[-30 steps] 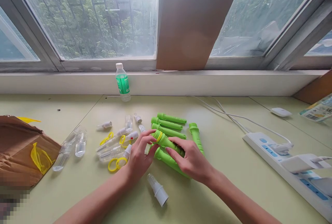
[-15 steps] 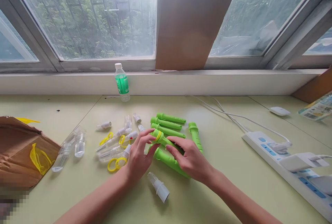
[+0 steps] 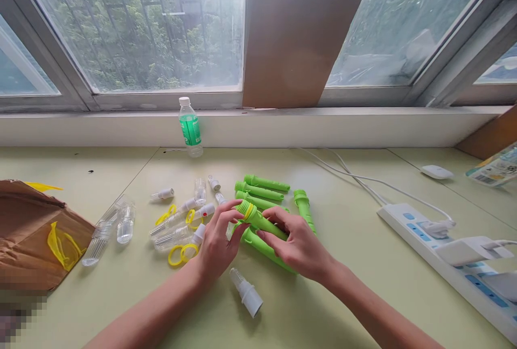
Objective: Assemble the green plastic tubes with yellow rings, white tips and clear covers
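Note:
My right hand (image 3: 301, 241) is closed around the lower part of a green plastic tube handle (image 3: 260, 221) with a threaded end. A yellow ring (image 3: 249, 211) sits around the tube just below the thread. The fingertips and thumb of my left hand (image 3: 220, 236) pinch at that threaded end and ring. Under the held tube lies another green tube (image 3: 269, 252). Several more green tubes (image 3: 264, 192) lie in a row behind my hands, and one tube (image 3: 304, 210) lies to the right. In front of my hands rests a white and clear plastic piece (image 3: 247, 293).
Several clear ribbed tubes (image 3: 173, 238), white-capped pieces (image 3: 162, 194) and yellow rings (image 3: 175, 256) lie left of my hands. A cardboard box (image 3: 32, 230) is farther left. A bottle (image 3: 190, 129) stands by the sill. A power strip (image 3: 424, 252) with cables lies right.
Both hands stay on the same green tube. My right hand's fingers have shifted slightly on it, and more of the tube's side shows. The loose pieces have not moved.

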A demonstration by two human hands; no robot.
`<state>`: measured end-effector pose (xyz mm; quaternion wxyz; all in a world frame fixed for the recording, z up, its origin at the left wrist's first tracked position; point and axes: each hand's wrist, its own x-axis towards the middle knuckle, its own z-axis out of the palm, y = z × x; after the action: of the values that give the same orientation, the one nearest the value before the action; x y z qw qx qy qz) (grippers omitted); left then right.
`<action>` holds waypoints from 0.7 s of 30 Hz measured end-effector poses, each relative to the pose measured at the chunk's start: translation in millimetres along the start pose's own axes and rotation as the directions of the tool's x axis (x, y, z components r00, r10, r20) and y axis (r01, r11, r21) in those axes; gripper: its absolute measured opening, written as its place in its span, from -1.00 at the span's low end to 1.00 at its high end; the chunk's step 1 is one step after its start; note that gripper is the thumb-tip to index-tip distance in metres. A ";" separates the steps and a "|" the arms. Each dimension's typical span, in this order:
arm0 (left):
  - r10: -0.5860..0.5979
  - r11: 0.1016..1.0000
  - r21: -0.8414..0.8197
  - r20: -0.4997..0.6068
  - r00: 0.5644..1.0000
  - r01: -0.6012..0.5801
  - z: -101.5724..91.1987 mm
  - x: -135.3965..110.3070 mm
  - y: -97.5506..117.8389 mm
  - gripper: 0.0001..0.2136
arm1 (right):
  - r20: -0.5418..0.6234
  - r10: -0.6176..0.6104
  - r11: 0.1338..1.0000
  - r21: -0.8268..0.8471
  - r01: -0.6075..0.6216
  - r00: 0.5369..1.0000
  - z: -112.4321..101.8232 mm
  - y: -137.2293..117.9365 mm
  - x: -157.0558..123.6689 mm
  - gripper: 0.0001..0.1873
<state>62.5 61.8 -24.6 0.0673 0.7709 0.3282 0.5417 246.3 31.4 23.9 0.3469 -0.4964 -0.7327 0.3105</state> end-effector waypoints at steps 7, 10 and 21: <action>0.018 1.000 0.006 -0.006 1.000 -0.018 -1.7 1.3 0.2 -0.86 | 0.026 -0.084 0.996 -0.018 0.085 0.996 -5.7 -4.5 1.7 -0.84; 0.005 1.000 -0.017 0.008 1.000 -0.005 -1.9 2.0 1.2 -0.84 | 0.021 -0.064 0.997 -0.049 0.065 0.998 -4.1 -4.1 1.9 -0.84; 0.032 0.999 0.023 -0.022 0.999 -0.032 -1.5 0.8 0.7 -0.84 | 0.015 0.000 0.998 0.067 -0.001 1.000 -2.5 -1.7 1.1 -0.88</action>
<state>61.6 61.3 -23.1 0.0460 0.7705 0.3228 0.5477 247.2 32.1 26.9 0.3575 -0.4824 -0.7244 0.3388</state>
